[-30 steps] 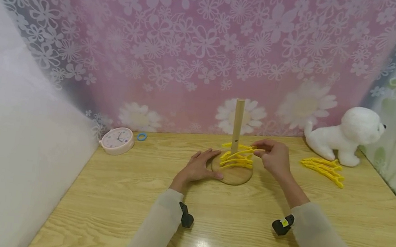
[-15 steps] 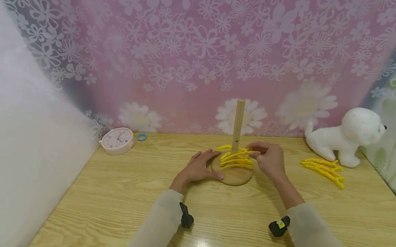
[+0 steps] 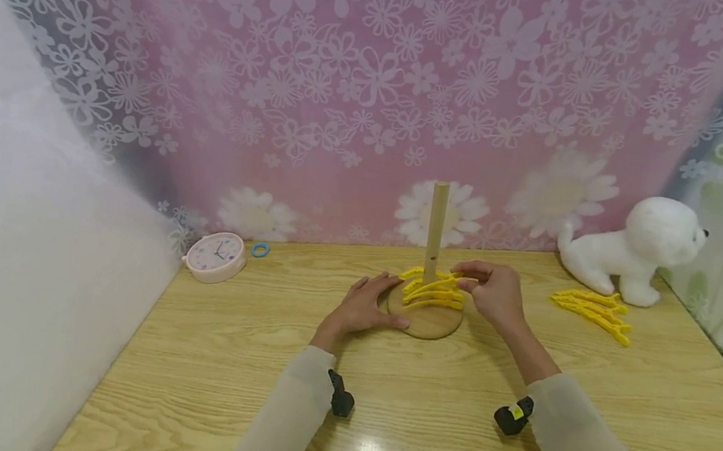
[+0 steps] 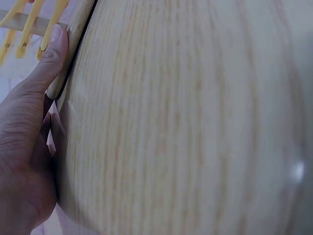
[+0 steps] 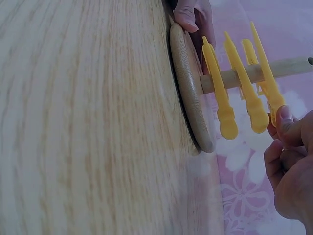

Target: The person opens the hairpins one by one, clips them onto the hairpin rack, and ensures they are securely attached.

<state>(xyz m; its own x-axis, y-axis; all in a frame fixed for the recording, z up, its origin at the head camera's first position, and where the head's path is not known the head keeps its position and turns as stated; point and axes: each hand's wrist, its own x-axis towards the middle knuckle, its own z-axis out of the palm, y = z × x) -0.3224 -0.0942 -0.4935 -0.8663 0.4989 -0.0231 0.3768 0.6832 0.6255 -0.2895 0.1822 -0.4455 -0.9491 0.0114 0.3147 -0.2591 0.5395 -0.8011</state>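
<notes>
A wooden stand has a round base (image 3: 428, 325) and an upright post (image 3: 437, 223). My left hand (image 3: 365, 307) holds the base at its left side; in the left wrist view its thumb (image 4: 51, 54) lies over the rim. Two yellow hair clips (image 5: 218, 93) sit one above the other on the lower post. My right hand (image 3: 495, 296) pinches the handle end of another yellow hair clip (image 5: 265, 66) above them, between thumb and fingertips. Its two arms lie on either side of the post in the right wrist view.
More yellow hair clips (image 3: 591, 312) lie in a pile at the right, before a white plush dog (image 3: 636, 248). At the left are a pink clock (image 3: 215, 258) and a blue ring (image 3: 260, 250). A floral cloth (image 3: 349, 104) hangs behind the wooden table (image 3: 233, 390).
Over the past second my right hand has moved slightly left, bringing the pinched hair clip farther across the post. During the last half second it has barely moved. My left hand keeps its place.
</notes>
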